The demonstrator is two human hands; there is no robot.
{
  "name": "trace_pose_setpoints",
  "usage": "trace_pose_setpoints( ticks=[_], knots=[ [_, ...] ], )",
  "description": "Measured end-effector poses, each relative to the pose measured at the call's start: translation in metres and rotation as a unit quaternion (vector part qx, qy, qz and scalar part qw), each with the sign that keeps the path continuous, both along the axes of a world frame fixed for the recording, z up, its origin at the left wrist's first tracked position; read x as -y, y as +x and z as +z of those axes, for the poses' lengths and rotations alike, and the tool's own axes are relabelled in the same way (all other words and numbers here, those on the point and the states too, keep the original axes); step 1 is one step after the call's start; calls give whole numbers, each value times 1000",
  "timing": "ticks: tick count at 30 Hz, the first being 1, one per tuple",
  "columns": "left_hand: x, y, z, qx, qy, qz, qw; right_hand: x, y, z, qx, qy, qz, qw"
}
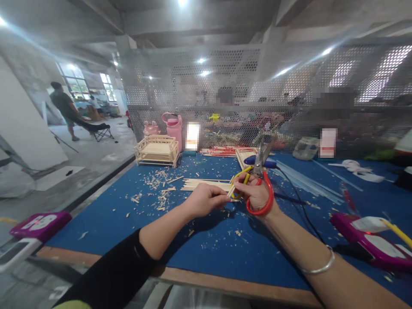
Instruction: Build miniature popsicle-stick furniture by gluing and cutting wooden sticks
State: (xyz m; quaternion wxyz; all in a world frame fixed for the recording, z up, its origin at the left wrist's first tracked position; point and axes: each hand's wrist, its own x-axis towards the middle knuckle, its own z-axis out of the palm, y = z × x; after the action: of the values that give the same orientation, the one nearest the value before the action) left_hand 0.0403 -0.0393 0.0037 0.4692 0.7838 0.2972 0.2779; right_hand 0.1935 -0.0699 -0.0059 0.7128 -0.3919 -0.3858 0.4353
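Head view, the only one. Step in hand, as I judge it: handling short pale pieces (231,192) of wood stick between the two hands, with a cutting tool kept ready. The pieces are just above the blue work surface (206,251), in front of a bundle of loose sticks (196,184).

Next move, my reading: it calls for the pieces to be steadied, and for the scissors to be turned first if a cut is wanted, since the blades point up and away from the wood.

Left hand (207,200): fingers curled, thumb and fingertips drawn together on the near end of the pieces. Right hand (255,195): wrapped partly closed, the red loop of the scissors (259,166) hanging round it; thumb and forefinger reach to the same pieces. A yellow loop shows by its fingers, perhaps the other handle of that tool; the overlap is too tight for me to be certain.

About the hands: offcuts (156,178) scattered to the left, a slatted wooden frame (157,151) at the back left, and a blue-handled tool (270,164) with a dark cord lying behind the scissors.
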Motion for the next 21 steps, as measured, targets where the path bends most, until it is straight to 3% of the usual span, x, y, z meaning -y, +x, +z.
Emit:
trace_pose_setpoints(
  ticks=[2,4,8,13,21],
  knots=[
    [0,-4,5,-38,34,-24,998,0,1,-1,17,6,22,1000],
    [-1,-7,10,-65,17,-32,997,1,2,-2,43,13,50,998],
    [1,-8,16,-7,-125,-47,991,6,0,-1,138,35,71,987],
    [5,-2,13,6,-258,-19,966,11,-5,-1,219,46,42,974],
    [5,1,13,91,-336,13,937,11,-5,-5,250,90,-18,964]
  ],
)
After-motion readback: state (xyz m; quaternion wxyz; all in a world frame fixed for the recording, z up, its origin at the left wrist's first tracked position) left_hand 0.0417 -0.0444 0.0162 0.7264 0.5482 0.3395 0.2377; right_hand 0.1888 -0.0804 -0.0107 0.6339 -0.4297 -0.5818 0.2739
